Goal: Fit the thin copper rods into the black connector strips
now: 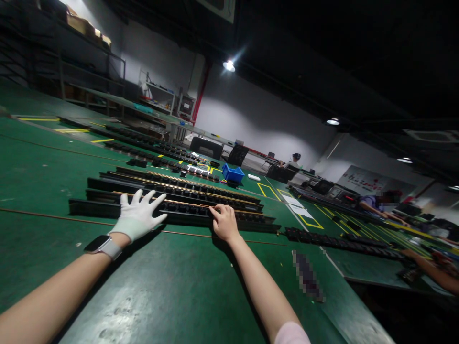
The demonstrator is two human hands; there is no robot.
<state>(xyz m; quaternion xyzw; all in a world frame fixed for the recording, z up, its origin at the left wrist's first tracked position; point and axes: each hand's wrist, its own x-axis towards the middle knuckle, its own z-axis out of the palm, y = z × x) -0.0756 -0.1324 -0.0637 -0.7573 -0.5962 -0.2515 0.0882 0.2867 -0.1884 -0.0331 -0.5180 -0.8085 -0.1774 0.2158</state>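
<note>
The left hand point(138, 215), in a white glove, lies flat with fingers spread on the nearest black strip point(179, 212). The right hand point(224, 222), bare, pinches the strip's upper edge with curled fingers. Four such long strips lie parallel on the green table point(172, 282), their long axis running left to right.

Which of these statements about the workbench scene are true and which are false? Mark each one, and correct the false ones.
1. The left hand wears a white glove. True.
2. The right hand wears a glove too. False: it is bare.
3. Both hands rest on the nearest long black strip. True.
4. The blue bin sits between the two hands. False: it stands farther back on the green table.
5. A smartwatch is on the left wrist. True.
</note>
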